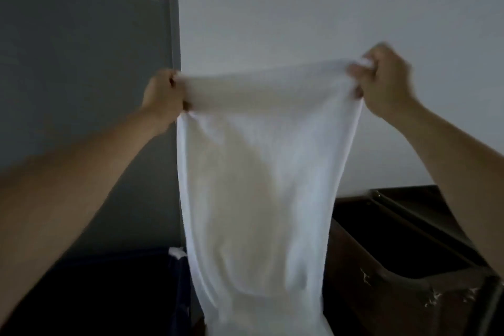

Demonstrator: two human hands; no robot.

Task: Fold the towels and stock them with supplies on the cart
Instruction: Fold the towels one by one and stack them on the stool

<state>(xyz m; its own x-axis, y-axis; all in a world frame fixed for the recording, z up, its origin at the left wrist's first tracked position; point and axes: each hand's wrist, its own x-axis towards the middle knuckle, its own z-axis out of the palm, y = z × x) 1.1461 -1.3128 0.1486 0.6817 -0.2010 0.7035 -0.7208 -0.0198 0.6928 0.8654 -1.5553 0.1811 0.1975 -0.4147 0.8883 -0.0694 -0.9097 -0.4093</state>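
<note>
A white towel hangs full length in front of me, stretched between both hands at about chest height. My left hand grips its top left corner with curled fingers. My right hand grips the top right corner, a little higher than the left. The towel's lower end drops out of the bottom of the view, hiding whatever lies behind it.
A dark brown cart or bin with a metal rail stands at the lower right. A dark blue bin sits at the lower left. Behind are a white wall and a grey door.
</note>
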